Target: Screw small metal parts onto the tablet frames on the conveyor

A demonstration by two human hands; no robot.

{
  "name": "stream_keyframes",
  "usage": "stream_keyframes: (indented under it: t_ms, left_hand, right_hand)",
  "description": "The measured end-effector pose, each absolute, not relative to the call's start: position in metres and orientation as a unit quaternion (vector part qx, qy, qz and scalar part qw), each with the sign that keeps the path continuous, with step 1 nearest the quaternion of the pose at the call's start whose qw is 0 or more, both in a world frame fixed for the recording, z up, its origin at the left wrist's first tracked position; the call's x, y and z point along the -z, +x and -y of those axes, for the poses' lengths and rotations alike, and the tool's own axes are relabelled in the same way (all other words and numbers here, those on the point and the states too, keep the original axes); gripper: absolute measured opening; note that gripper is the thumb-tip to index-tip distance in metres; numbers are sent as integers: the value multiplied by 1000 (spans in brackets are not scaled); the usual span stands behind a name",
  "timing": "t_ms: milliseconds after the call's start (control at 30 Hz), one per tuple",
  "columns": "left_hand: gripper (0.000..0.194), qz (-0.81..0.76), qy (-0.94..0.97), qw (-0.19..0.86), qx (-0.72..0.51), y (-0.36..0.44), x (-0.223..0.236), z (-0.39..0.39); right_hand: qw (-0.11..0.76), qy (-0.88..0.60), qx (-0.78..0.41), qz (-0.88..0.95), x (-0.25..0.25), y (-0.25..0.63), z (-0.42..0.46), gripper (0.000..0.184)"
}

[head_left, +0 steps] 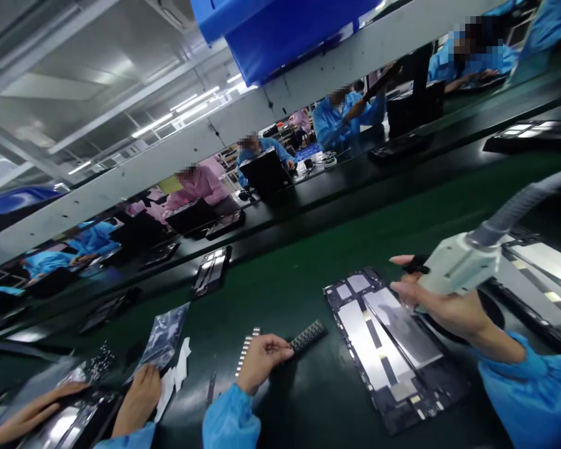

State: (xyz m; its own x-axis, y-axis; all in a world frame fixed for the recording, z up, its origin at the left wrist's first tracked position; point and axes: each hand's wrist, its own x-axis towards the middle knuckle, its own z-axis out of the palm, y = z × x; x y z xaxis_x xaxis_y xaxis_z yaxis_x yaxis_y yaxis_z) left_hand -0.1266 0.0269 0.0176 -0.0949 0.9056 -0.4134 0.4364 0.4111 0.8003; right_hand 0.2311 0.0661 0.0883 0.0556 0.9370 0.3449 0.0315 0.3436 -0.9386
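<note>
My left hand (260, 360) is closed, its fingertips pinched on the near end of a dark ribbed strip (309, 335) that lies on the green belt (285, 280). Beside it sits a pale strip of small parts (245, 349). My right hand (442, 305) is wrapped around a white hand tool (458, 265) with a grey corrugated hose (518, 209) that runs up to the right. The tool's tip is hidden behind my fingers, just over the upper right edge of an open device chassis (388, 349) with silvery panels, which lies flat between my two hands.
A co-worker's two hands (138, 399) rest on another device (75, 424) at the lower left, near a clear plastic bag (164, 337) and scattered small screws (100, 358). More devices (211, 269) lie along the belt. Seated workers face me across it. A blue bin (280, 31) hangs overhead.
</note>
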Motion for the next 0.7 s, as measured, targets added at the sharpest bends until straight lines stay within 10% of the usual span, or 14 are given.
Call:
stream_keyframes:
  t_ms: [333, 700]
  left_hand:
    - [18, -742, 622, 201, -147, -115, -18, -16]
    - [43, -759, 599, 207, -148, -122, -25, -11]
  right_hand:
    - [630, -465, -331, 527, -78, 278, -78, 32]
    - [636, -443, -375, 509, -77, 295, -84, 34]
